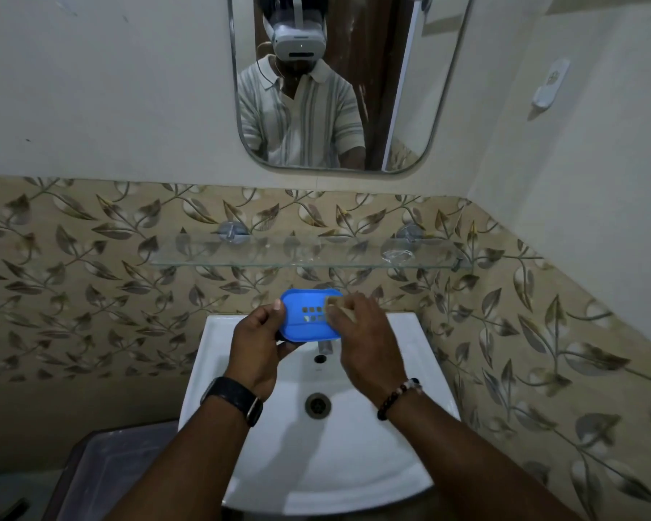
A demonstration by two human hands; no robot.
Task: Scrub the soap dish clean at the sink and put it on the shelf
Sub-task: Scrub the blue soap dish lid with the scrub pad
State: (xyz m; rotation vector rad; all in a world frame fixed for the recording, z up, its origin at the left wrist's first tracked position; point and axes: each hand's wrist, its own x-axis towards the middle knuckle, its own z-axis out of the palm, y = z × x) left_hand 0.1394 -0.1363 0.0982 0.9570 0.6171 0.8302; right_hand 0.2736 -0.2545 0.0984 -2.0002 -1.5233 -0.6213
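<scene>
A blue plastic soap dish (pixel 301 325) with small drain slots is held tilted above the back of the white sink (pixel 399 438). My left hand (pixel 258 345) grips its left end, thumb on the rim. My right hand (pixel 365 340) presses a small beige scrubber (pixel 333 300) against the dish's right end. A glass shelf (pixel 271 259) is fixed to the tiled wall just above and behind the dish. The tap (pixel 326 347) is mostly hidden under the dish and hands.
A mirror (pixel 406 118) hangs above the shelf. A crumpled clear wrapper (pixel 397 255) lies on the shelf's right part. A lidded plastic bin (pixel 117 471) stands left of the sink. The side wall with a white hook (pixel 549 84) closes in on the right.
</scene>
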